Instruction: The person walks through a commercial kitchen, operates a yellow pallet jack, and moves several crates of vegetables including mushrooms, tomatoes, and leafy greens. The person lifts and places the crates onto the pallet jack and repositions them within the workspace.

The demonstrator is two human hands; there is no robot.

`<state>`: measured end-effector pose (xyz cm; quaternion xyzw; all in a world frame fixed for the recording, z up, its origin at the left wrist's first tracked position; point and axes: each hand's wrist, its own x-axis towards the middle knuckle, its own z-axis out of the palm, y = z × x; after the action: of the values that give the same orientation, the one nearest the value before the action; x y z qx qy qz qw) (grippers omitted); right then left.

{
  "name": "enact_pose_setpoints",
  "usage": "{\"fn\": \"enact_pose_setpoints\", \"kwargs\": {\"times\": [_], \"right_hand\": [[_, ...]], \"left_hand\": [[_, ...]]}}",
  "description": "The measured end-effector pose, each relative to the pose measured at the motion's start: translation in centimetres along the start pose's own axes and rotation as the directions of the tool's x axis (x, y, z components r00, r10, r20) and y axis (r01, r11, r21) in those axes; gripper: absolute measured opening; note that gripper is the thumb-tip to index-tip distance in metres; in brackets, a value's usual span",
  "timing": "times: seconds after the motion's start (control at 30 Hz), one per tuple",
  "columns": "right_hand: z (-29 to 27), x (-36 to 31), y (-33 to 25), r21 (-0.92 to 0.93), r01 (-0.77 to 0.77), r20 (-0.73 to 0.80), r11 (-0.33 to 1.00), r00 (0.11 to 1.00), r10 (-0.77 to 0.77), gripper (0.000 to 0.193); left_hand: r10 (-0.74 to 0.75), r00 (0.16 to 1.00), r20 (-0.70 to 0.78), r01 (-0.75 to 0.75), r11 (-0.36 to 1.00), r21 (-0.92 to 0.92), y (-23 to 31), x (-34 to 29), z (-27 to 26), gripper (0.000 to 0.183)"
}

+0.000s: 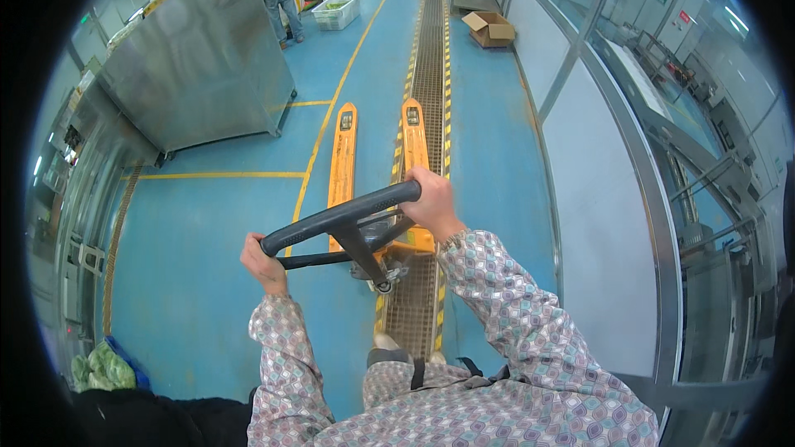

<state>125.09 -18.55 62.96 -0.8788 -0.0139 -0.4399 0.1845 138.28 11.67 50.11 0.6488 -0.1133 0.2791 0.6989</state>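
While the Handle [339,219] Is Gripped, the Pallet Jack [342,165] Stands Ahead

As the left hand [263,263] is closed around the handle's left end, the right hand [435,199] is closed around its right end. The orange pallet jack extends forward: left fork over the blue floor [207,223], right fork over the floor grating [429,41], which is edged in yellow-and-black stripes. Yellow lines mark the floor at left, beside a large metal unit [199,58]. White wall panels [592,190] with glazing above border the right; an open cardboard box [490,31] sits near them.

Open cardboard box [489,31], white crate [338,18], blue floor [199,257]
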Motion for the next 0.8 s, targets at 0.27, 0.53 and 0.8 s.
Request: {"fn": "enact_pose_setpoints", "kwargs": {"times": [0.27,0.53,0.8], "right_hand": [[-1.1,-2.9,-3.2,-0.036,-0.06,-0.151,0.998,0.987,0.054,0.031],[-5.9,-7.9,-0.6,-0.237,-0.229,-0.304,0.944,0.94,0.151,0.029],[-5.8,15.6,12.7,-0.243,-0.322,-0.38,0.915,0.899,0.216,0.024]], "left_hand": [[0.224,0.974,-0.017,-0.223,0.973,0.056,0.1,6.0,-0.7,0.044],[0.381,0.891,0.247,-0.353,0.923,-0.153,-1.8,3.6,12.8,0.033],[0.054,0.956,0.287,0.014,0.973,-0.229,6.3,16.6,27.4,0.033]]}}
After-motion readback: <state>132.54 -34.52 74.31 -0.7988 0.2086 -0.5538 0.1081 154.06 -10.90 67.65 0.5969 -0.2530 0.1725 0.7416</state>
